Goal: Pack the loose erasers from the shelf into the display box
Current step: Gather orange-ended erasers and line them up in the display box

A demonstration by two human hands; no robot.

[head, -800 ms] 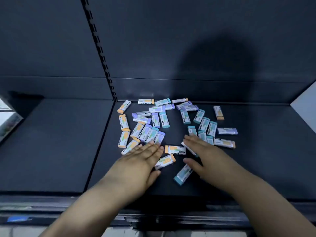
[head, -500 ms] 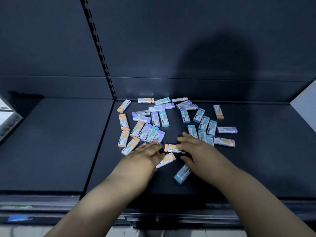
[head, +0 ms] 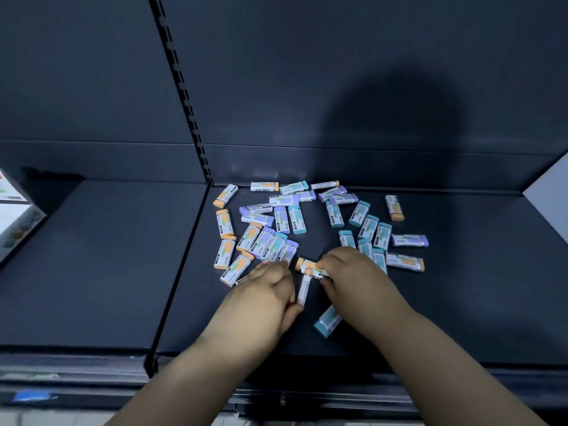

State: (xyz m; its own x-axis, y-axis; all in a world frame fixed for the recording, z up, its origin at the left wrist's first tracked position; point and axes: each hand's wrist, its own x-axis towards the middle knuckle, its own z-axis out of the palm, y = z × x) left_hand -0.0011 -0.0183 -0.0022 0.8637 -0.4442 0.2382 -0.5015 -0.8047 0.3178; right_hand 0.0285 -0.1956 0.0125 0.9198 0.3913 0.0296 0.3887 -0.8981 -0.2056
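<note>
On shelf, amid loose erasers: left hand is gripping white eraser, right hand is pinching orange eraser, fingers clamped; gathering step, next likely needing carry to box far left.

It is dim and bluish, a big dark shadow lies on the back wall, and straight lines bend near the edges.

Both forearms are reaching in side by side, left hand curling round an upturned eraser, right hand pinching an orange-tipped eraser, knuckles up.
</note>
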